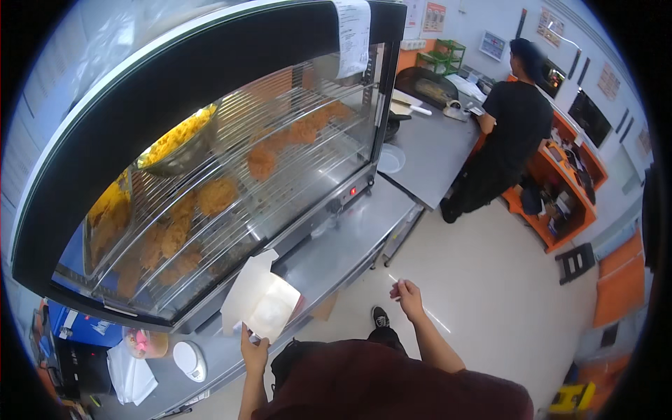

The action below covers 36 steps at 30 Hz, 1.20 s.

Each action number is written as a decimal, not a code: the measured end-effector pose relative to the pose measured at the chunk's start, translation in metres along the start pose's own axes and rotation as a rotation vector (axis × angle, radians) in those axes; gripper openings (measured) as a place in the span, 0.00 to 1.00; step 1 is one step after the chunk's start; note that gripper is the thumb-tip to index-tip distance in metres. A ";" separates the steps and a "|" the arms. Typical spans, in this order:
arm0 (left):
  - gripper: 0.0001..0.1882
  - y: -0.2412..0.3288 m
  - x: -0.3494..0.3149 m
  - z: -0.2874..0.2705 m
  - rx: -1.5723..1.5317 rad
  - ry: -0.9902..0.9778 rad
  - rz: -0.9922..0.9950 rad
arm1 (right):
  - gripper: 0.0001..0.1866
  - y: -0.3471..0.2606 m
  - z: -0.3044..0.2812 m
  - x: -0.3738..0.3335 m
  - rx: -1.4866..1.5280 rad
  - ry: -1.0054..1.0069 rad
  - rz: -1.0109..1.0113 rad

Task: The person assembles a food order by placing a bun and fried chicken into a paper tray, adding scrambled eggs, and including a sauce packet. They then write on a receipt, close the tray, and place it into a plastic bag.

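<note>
My left hand grips the lower edge of a white paper takeaway box. The box's lid is folded back, and no food shows inside it. It is held in front of a glass-fronted food warmer. Out to the right, above the floor, my right hand has loosely bent fingers apart from the thumb, and nothing shows in it. Behind the glass, pieces of fried chicken lie on a wire rack. A metal bowl of yellow food stands farther back.
A kitchen scale and white bags sit on the counter at lower left. Beyond the warmer is a steel table with a plastic bowl. A co-worker in black stands there, near an orange shelf. A stool is at right.
</note>
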<state>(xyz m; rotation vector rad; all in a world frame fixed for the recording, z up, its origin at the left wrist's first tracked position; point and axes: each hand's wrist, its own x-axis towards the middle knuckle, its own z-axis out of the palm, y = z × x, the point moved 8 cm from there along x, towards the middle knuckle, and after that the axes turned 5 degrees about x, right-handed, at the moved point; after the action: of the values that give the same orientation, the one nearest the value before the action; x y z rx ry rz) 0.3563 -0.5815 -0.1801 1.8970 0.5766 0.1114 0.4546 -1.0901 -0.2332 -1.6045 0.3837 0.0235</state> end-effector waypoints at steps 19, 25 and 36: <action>0.46 0.113 -0.006 0.259 0.010 0.125 -0.176 | 0.37 -0.401 0.065 0.285 0.043 -0.402 -0.948; 0.44 0.148 0.015 0.310 0.146 -0.013 -0.010 | 0.39 -0.406 0.072 0.261 0.008 -0.485 -1.016; 0.40 0.167 0.077 0.384 -0.193 -0.278 -0.022 | 0.45 -0.397 0.105 0.211 -0.101 -0.974 -0.871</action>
<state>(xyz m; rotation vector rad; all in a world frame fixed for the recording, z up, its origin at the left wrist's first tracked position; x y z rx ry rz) 0.6111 -0.9216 -0.1981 1.6813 0.3822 -0.1070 0.7787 -1.0281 0.0896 -1.5455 -1.0763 0.1516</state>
